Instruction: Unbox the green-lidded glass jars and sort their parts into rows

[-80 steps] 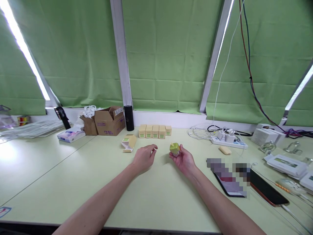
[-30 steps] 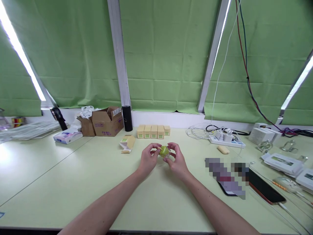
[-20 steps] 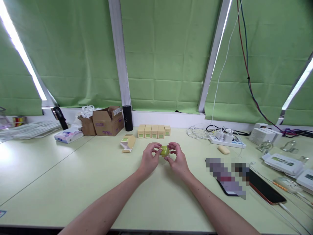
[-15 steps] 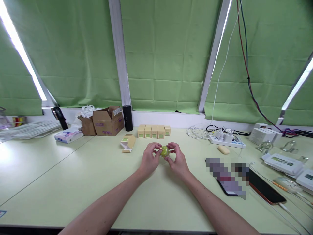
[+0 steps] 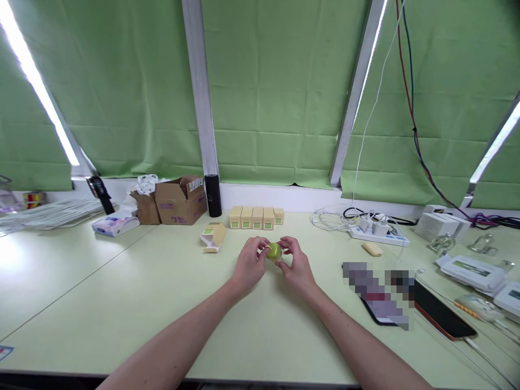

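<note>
Green wrapped item (image 5: 273, 251) sits slightly left of its spot in the oldest frame, where only the right hand (image 5: 298, 272) has it; now the left hand (image 5: 251, 266) is on it too. Barely any change versus the last half second.

Item is near center of frame, just below the mid-height, held between both sets of fingertips and above the table (image 5: 264, 336). Left grip: narrow pinch, thumb and finger at the item's left side. Right grip: fingers curved, thumb below, holding the right side. Green part shows in the gap between the hands, nearer the left fingertips; clear edge (image 5: 280, 254) toward the right fingers, too small to make out. Palms are off the item, fingertips only.

Unfolded small carton (image 5: 213, 237) lies left of the hands, well apart from them. Row of small boxes (image 5: 257, 218) stands just beyond the hands, center of frame, one at the right end set further back. Black cylinder (image 5: 213, 195) and cardboard box (image 5: 181, 208) left of center, side by side. Beige oval piece (image 5: 372, 248) right of center, power strip (image 5: 379, 236) behind it. Phone (image 5: 444, 310) at lower right.
</note>
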Motion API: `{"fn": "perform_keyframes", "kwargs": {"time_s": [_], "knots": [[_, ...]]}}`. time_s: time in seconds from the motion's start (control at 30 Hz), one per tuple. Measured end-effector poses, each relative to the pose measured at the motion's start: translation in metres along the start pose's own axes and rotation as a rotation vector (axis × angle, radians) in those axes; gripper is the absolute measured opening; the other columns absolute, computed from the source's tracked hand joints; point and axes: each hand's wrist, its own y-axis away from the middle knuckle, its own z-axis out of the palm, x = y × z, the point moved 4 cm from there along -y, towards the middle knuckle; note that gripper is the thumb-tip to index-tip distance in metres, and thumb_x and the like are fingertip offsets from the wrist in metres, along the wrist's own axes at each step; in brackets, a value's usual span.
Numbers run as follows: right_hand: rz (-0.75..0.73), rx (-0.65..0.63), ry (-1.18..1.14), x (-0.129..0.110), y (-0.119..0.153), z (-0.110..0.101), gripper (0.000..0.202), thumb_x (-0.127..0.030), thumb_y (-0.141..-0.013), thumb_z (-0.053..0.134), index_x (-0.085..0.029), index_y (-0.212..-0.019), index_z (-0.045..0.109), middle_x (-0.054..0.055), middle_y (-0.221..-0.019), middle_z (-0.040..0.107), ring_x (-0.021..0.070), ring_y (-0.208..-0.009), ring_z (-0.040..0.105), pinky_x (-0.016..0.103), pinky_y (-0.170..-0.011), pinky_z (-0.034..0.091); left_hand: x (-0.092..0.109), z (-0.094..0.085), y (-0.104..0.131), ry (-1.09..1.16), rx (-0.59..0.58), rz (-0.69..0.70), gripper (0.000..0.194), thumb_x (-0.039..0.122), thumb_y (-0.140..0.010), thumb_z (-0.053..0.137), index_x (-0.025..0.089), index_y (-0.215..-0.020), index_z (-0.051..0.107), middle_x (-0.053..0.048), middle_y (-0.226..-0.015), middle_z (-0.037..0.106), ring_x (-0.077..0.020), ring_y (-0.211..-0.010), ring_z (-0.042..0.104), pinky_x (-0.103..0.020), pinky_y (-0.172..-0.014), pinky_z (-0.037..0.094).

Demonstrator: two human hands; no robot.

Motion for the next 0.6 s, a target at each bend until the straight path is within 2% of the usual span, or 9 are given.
{"fn": "perform_keyframes", "kwargs": {"time_s": [0.23, 0.43, 0.6], "knots": [[-0.008, 0.023, -0.009, 0.001, -0.001, -0.002, 0.053, -0.018, -0.079, 0.064, -0.027, -0.128, 0.048, 0.008, -0.125, 0.07, 0.0271, -0.117, 0.067, 0.049, -0.1, 0.053, 0.005, -0.006, -0.004, 0.088, 0.028, -0.048, 0.011, 0.028, -0.098, 0.052, 0.022, -0.091, 0.057, -0.007, -0.111, 0.07, -0.02, -0.097, 0.067, -0.033, -0.077, 0.053], [-0.018, 0.039, -0.029, 0.002, -0.002, -0.003, 0.054, -0.016, -0.079, 0.064, -0.027, -0.129, 0.048, 0.008, -0.128, 0.07, 0.0273, -0.12, 0.066, 0.051, -0.106, 0.052, 0.002, -0.015, -0.012, 0.331, 0.168, -0.119, 0.018, 0.038, -0.092, 0.063, 0.02, -0.09, 0.061, -0.01, -0.108, 0.071, -0.0209, -0.095, 0.068, -0.03, -0.07, 0.057], [-0.027, 0.042, -0.025, 0.001, -0.001, -0.005, 0.057, -0.013, -0.078, 0.062, -0.028, -0.132, 0.048, 0.008, -0.131, 0.068, 0.027, -0.122, 0.066, 0.051, -0.109, 0.051, -0.016, -0.02, -0.017, 0.563, 0.288, -0.296, 0.035, 0.048, -0.083, 0.076, 0.018, -0.088, 0.06, -0.007, -0.095, 0.069, -0.018, -0.083, 0.067, -0.03, -0.065, 0.061]]}}
